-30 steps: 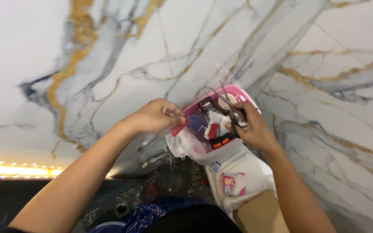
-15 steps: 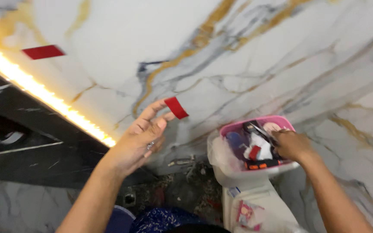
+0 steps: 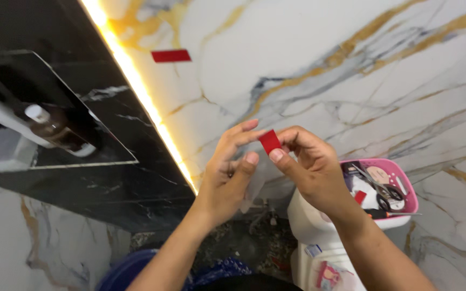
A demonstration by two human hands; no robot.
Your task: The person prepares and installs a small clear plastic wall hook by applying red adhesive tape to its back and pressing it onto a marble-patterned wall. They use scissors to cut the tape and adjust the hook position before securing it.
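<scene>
Head view is showing us working close in front of a marble wall (image 3: 308, 59). At the bottom centre of the frame something dark and blue-patterned (image 3: 217, 272) is showing below our forearms; we cannot tell what it is. Just above it our two hands are meeting in the middle of the frame. Our right hand (image 3: 311, 170) is pinching a small red tape piece (image 3: 269, 141) between thumb and forefinger, fingers narrowed tight on it, so the piece is standing up at the centre of the frame. Our left hand (image 3: 233, 172) is reaching in with curled fingers, its fingertips touching or just beside the piece's edge; by our judgement it is picking at a backing layer, though that is too small to confirm.

Right of our right wrist, a pink basket (image 3: 410, 200) is sitting on a white cistern (image 3: 311, 223), keeping scissors (image 3: 381, 191) and other small tools near.

Farther off, at the upper left, a second red strip (image 3: 171, 55) is sticking flat on the marble, beside a glowing light strip (image 3: 141, 97) that is edging a black panel (image 3: 136, 183). At the far left a brown bottle (image 3: 55, 129) is resting on a glass shelf (image 3: 82, 156).
</scene>
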